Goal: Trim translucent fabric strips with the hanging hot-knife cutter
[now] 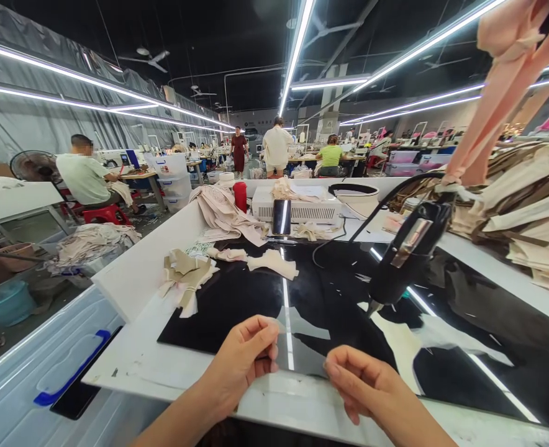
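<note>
Garment factory floor, bright strip lights overhead, workers seated far back. White counter (pixel 163 366) carries glossy black mat (pixel 237 304). Left hand (pixel 241 360) and right hand (pixel 367 385) at 6 o'clock, fingers curled, pinching clear film strip (pixel 297 357) stretched between them, long axis 9-to-3, both hands equally near. Black heat tool (pixel 405 254) hangs at 2 o'clock. Fabric scraps (pixel 186 276) at 10 o'clock.
</note>
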A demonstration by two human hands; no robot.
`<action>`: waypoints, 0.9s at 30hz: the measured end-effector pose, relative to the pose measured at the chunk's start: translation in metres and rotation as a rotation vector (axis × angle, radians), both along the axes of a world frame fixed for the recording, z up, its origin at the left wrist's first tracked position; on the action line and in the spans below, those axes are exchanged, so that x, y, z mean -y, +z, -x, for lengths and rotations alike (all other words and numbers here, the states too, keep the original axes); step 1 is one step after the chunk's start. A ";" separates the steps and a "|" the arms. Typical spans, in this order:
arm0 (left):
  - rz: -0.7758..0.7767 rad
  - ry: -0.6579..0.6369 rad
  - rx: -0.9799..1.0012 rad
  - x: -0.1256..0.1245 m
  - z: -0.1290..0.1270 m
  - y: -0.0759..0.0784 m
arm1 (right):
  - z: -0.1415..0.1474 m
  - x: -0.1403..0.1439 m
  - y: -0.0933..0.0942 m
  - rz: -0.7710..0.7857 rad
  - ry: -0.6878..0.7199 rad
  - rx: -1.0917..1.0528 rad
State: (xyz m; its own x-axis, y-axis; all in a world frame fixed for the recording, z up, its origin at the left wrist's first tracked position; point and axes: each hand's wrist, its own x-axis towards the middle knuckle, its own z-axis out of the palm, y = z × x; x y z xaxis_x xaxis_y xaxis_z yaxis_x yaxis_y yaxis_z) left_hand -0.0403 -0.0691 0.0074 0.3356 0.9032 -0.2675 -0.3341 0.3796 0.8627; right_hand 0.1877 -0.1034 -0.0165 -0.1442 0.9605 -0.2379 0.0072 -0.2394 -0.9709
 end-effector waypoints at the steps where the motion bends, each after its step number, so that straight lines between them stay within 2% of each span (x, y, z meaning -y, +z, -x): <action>1: -0.001 0.003 0.002 -0.001 0.000 -0.001 | -0.001 -0.001 -0.002 0.029 -0.007 -0.018; 4: -0.007 0.012 0.003 -0.002 0.001 -0.001 | -0.003 -0.001 -0.004 0.086 -0.039 -0.063; 10: 0.010 0.011 0.000 -0.003 0.001 -0.001 | 0.001 0.000 0.006 0.109 -0.081 -0.166; 17: 0.109 0.031 0.044 -0.003 0.001 -0.002 | 0.003 0.001 0.008 0.204 -0.084 -0.312; 20: 0.127 0.054 0.061 -0.003 0.001 -0.002 | 0.002 0.004 0.008 0.151 -0.023 -0.282; 22: 0.098 0.058 0.042 -0.003 0.001 -0.002 | 0.000 0.007 0.008 0.076 0.061 -0.179; 25: -0.003 0.029 0.040 -0.002 0.002 0.000 | -0.003 0.010 0.011 -0.051 0.195 0.001; 27: -0.096 -0.025 0.078 -0.001 0.003 0.001 | -0.005 0.009 0.014 -0.130 0.198 0.044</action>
